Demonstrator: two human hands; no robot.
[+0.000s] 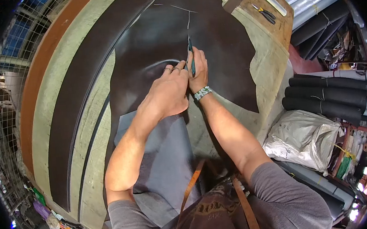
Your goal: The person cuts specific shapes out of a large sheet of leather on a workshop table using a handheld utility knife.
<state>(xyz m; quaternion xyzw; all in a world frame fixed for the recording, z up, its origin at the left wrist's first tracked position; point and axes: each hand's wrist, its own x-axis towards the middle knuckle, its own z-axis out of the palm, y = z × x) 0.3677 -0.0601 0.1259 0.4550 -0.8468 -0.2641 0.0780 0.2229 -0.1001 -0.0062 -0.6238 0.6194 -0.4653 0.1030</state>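
Leather (pixel 226 55) on tbl (pixel 269 60), pliers (pixel 265 13) R.

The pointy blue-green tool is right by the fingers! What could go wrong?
Perhaps two things. The pointy tool in the right hand could slip and hurt the left hand, which is right beside it. And the dark sheet bulges up by the left hand instead of lying flat, so it might shift and send the tip off course.

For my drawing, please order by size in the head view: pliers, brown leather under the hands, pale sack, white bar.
1. Brown leather
2. Pale sack
3. Pliers and white bar: they look alike, so unranked.
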